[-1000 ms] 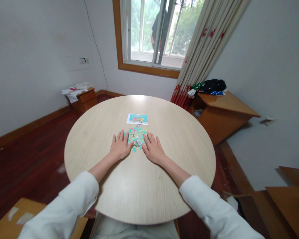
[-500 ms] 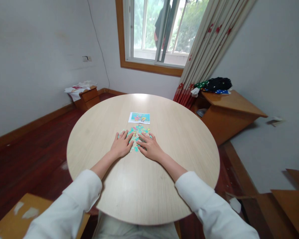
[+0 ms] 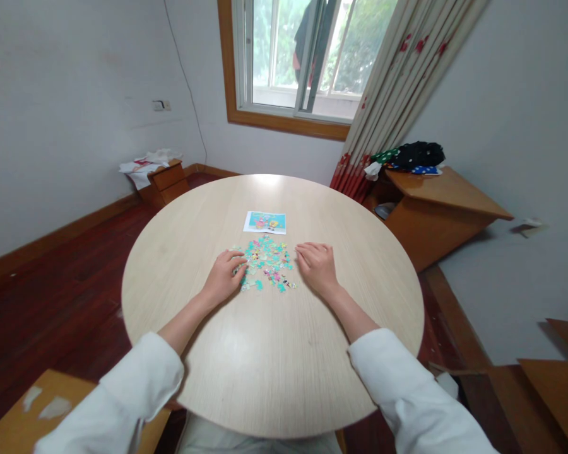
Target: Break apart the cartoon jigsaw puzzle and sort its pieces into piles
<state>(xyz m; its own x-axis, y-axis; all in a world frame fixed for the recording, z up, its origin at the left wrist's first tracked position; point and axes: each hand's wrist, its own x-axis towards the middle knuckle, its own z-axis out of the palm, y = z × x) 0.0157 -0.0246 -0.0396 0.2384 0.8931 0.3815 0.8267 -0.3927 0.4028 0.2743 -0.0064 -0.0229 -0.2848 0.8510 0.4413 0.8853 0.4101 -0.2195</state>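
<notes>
Probably for visibility, rectangular blue cartoon print point(image 3: 266, 222) lies twelve o'clock of multicoloured jigsaw pieces point(image 3: 266, 253); left hand point(image 3: 224, 277) nine, right hand point(image 3: 318, 268) three, both curled, grasp unclear.

Round bench point(image 3: 269, 353), one. Printed picture sheet point(image 3: 266, 222), one. Jigsaw pieces point(image 3: 267, 252), many, too small to count. Bare-handed grips point(image 3: 223, 276), two. Window point(image 3: 307, 63), one. Curtain point(image 3: 402, 69), one.

From a distance I look through one head-worn camera, above and behind the left hand point(image 3: 224, 276) and right hand point(image 3: 318, 268), facing forward and down. White sleeves point(image 3: 142, 378) fill the near foreground; the round table point(image 3: 265, 353) spreads beneath the hands, the window point(image 3: 279, 69) well beyond.
</notes>
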